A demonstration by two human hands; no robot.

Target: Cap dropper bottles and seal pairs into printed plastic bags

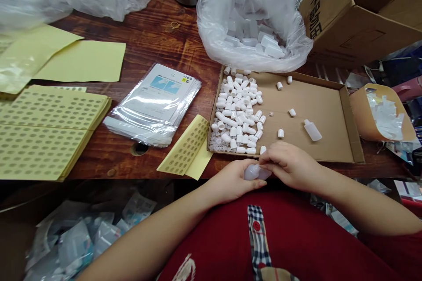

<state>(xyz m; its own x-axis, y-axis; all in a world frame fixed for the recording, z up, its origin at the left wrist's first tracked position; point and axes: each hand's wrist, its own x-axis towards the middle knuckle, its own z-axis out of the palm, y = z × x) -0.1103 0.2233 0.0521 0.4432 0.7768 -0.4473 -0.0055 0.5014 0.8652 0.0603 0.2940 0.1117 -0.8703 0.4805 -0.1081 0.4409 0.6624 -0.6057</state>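
My left hand (232,180) and my right hand (290,164) meet at the table's front edge, both closed around a small translucent plastic bottle (255,172). The left hand cradles its body while the right hand's fingers pinch its top end. Just beyond them lies a shallow cardboard tray (326,105) holding a heap of small white caps (239,112) at its left side, a few stray caps and one lone small bottle (312,130).
A clear plastic bag (253,17) of white bottles stands behind the tray. A stack of clear packaged sleeves (154,103) and yellow sticker sheets (46,131) lie to the left. A cardboard box (359,4) is at the back right, with a paper cup (382,112) of plastic pieces beside it.
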